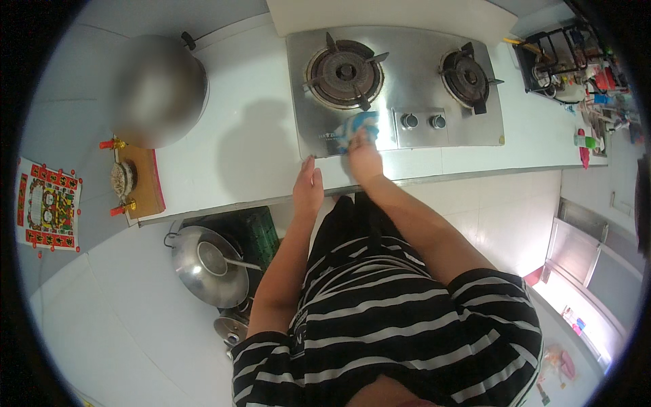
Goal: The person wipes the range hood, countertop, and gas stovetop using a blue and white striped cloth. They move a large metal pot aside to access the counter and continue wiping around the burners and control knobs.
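Note:
My right hand [365, 158] presses a blue-and-white cloth [359, 127] onto the front of a stainless-steel gas cooktop [325, 127], left of its two control knobs [423, 121]. Cloth and fingers are slightly blurred. My left hand [308, 187] holds nothing; it rests at the counter's front edge, fingertips by the cooktop's front left corner and thumb a little apart. Behind the cloth sits the left burner [346, 74] with its black pan supports. The right burner [467, 76] stands farther off, beyond the knobs.
A large round metal pan [157, 91], partly blurred, stands at the counter's left end. Near it is a wooden board [145, 178] with red-handled gas valves. Below left are a steel wok [208, 264] and a green crate [262, 234]. A black rack [554, 56] with kitchen items stands far right.

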A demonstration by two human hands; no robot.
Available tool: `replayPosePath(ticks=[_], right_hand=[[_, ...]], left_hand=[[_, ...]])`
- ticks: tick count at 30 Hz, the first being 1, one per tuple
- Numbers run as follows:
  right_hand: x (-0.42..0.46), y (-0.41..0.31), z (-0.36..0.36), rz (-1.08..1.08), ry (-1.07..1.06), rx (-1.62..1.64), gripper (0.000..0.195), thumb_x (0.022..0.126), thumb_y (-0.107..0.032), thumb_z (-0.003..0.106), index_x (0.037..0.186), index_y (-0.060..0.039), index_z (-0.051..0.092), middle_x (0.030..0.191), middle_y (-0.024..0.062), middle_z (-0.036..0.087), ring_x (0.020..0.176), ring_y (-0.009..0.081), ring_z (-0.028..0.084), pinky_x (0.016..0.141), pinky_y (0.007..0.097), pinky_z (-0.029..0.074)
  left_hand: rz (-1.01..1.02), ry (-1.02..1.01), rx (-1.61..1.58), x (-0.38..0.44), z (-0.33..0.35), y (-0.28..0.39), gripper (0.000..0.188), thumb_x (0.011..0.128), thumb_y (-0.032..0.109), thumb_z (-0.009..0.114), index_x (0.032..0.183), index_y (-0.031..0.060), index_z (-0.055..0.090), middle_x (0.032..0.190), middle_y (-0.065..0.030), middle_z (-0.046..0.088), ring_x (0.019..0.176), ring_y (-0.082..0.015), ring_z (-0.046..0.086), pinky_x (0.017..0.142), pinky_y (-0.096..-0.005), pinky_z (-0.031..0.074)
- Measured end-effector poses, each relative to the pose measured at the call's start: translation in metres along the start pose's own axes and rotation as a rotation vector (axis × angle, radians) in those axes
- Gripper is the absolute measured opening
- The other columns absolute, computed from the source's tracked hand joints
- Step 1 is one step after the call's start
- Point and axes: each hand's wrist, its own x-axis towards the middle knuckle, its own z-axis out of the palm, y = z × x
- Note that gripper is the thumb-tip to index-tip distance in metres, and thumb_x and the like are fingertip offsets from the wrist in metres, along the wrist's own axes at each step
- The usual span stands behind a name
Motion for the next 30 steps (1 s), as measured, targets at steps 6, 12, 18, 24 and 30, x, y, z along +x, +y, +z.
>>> replayPosePath(ticks=[6, 12, 18, 24, 30], right_hand=[[0.039, -0.056, -0.020, -0.237, -0.089, 0.178, 0.049, 0.080, -0.009, 0.061, 0.129, -0.0112, 0.058, 0.147, 0.0022, 0.043, 0.104, 0.0318, 0.060, 0.088, 0.0400, 0.053], [-0.015, 0.018, -0.017, -0.106, 0.062, 0.110, 0.046, 0.082, -0.009, 0.057, 0.127, -0.0179, 0.060, 0.142, -0.0055, 0.050, 0.092, 0.0308, 0.060, 0.079, 0.0384, 0.054], [-0.071, 0.136, -0.031, 0.064, 0.145, -0.019, 0.051, 0.080, -0.008, 0.059, 0.129, -0.0229, 0.058, 0.139, -0.0015, 0.054, 0.084, 0.0321, 0.061, 0.077, 0.0397, 0.054], [-0.076, 0.194, -0.050, 0.414, 0.158, -0.084, 0.050, 0.081, -0.005, 0.060, 0.129, -0.0211, 0.058, 0.139, -0.0003, 0.054, 0.088, 0.0328, 0.062, 0.080, 0.0399, 0.054], [-0.072, 0.189, -0.049, 0.609, 0.208, -0.009, 0.052, 0.081, -0.006, 0.058, 0.130, -0.0230, 0.057, 0.142, 0.0006, 0.051, 0.097, 0.0334, 0.062, 0.085, 0.0396, 0.054]], left_hand=[[0.043, 0.126, -0.139, 0.025, -0.007, 0.010, 0.039, 0.098, 0.017, 0.049, 0.131, -0.0010, 0.054, 0.136, -0.0185, 0.054, 0.131, -0.0338, 0.047, 0.108, -0.0386, 0.038], [0.093, 0.062, -0.095, 0.033, 0.006, 0.028, 0.038, 0.098, 0.018, 0.049, 0.131, -0.0009, 0.054, 0.138, -0.0183, 0.053, 0.132, -0.0330, 0.046, 0.109, -0.0374, 0.037], [0.106, -0.054, -0.072, 0.020, 0.039, 0.034, 0.041, 0.099, 0.022, 0.046, 0.132, 0.0002, 0.054, 0.138, -0.0185, 0.052, 0.132, -0.0331, 0.046, 0.109, -0.0370, 0.037], [0.101, -0.036, -0.051, 0.013, 0.036, 0.037, 0.040, 0.099, 0.022, 0.046, 0.131, 0.0008, 0.055, 0.137, -0.0188, 0.053, 0.131, -0.0329, 0.047, 0.109, -0.0370, 0.037], [0.047, -0.050, -0.107, 0.010, 0.028, 0.029, 0.042, 0.101, 0.021, 0.048, 0.138, 0.0016, 0.050, 0.142, -0.0161, 0.050, 0.136, -0.0270, 0.042, 0.111, -0.0332, 0.033]])
